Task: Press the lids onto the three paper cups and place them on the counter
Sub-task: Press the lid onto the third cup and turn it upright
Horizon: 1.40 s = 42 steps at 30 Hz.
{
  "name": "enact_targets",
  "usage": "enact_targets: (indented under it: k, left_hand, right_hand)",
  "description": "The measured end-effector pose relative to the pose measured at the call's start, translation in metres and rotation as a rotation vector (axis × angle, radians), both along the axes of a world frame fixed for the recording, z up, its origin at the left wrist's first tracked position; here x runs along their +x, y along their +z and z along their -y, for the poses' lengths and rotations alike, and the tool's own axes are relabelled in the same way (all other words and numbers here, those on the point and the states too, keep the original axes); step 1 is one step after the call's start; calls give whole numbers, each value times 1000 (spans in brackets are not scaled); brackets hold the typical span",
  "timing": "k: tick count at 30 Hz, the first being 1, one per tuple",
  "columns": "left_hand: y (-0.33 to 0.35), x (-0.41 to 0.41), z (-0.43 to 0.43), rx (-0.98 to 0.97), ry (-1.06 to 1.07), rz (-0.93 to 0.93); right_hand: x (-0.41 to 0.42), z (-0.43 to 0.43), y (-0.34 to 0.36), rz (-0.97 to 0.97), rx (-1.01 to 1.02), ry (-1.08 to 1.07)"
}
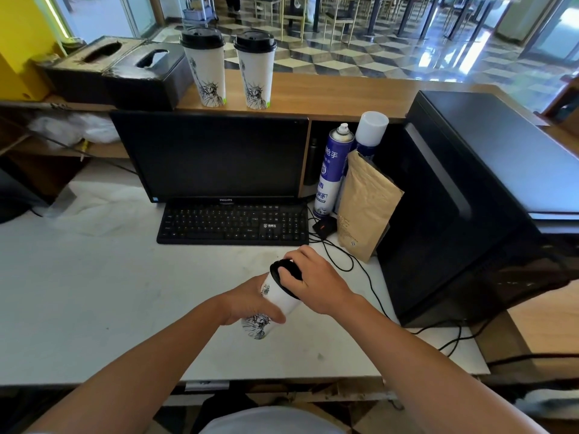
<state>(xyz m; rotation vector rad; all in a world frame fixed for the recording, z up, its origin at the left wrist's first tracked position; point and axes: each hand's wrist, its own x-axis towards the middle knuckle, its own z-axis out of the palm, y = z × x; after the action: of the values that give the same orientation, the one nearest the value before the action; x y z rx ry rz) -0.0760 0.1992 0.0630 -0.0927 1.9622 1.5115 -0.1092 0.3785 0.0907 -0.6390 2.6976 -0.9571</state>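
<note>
The white desk point(94, 308) fills the near half of the scene. Along its far edge runs the raised wooden counter point(329, 95). A black computer case point(470, 214) stands on the right of the desk, and a dark Philips monitor point(213, 158) stands at the middle under the counter's edge, with a black keyboard point(233, 223) just in front of it. Two dark tissue boxes point(125, 73) sit side by side at the far left of the counter. A brown paper bag point(366, 208) leans between the monitor and the computer case, with a blue spray can point(332, 170) and a white-capped spray can point(371, 130) just behind it.

Two lidded paper cups point(206, 67) stand upright on the counter, close together and just right of the tissue boxes. Each has a black lid on top and a statue drawing on its side.

The third paper cup point(279, 297) is near the front of the desk, right of centre, in front of the keyboard's right end. It is tilted with its top leaning away. Whether its base touches the desk cannot be told. The left hand point(247, 303) grasps its body, fingers wrapped round the side above the drawing. The right hand point(313, 280) covers its top, fingers curled over the black lid point(275, 272) and gripping its rim.
</note>
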Motion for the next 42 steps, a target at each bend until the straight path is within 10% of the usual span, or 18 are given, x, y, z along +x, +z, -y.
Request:
enact_targets:
  k: [6, 13, 26, 42]
  left_hand:
    - [-9, 2, -3, -6, 103, -174]
    - [-30, 18, -8, 118, 225, -279]
    - [-53, 21, -11, 290, 714, 91]
    - [-88, 30, 5, -124, 579, -512]
  right_hand:
    - [-4, 1, -10, 121, -169, -126]
    - [13, 5, -41, 887, -760, -562]
    - [23, 19, -79, 924, -825, -700]
    - [40, 32, -122, 363, -467, -416]
